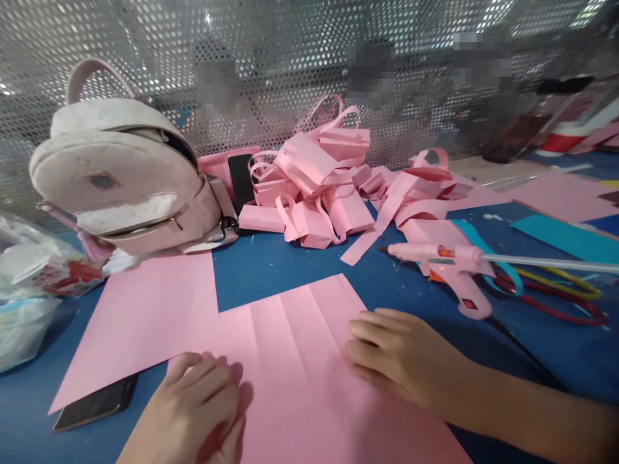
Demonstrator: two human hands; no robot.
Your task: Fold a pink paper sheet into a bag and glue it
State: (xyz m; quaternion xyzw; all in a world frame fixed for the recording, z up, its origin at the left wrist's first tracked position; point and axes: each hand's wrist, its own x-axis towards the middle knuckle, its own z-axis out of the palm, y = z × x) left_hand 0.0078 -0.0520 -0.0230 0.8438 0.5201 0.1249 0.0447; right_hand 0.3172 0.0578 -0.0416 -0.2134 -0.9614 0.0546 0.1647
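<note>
A large pink paper sheet point(290, 361) with several parallel crease lines lies in front of me on the blue table. My left hand point(193, 406) is over its left edge, fingers curled, the fingertips partly hidden beneath. On the right part of the sheet rests my right hand point(387, 354), its fingers bent and pressed together along the paper's edge. What either hand pinches, if anything, I cannot make out. Another flat pink sheet point(145, 316) lies to the left and partly covers a dark phone point(99, 403).
A pale backpack point(130, 174) stands at the back left, beside plastic bags point(29, 283). Small pink paper bags point(314, 187) are heaped at the back centre. A pink glue gun point(449, 264) lies right, near coloured strips. Perforated metal point(271, 38) forms the back barrier.
</note>
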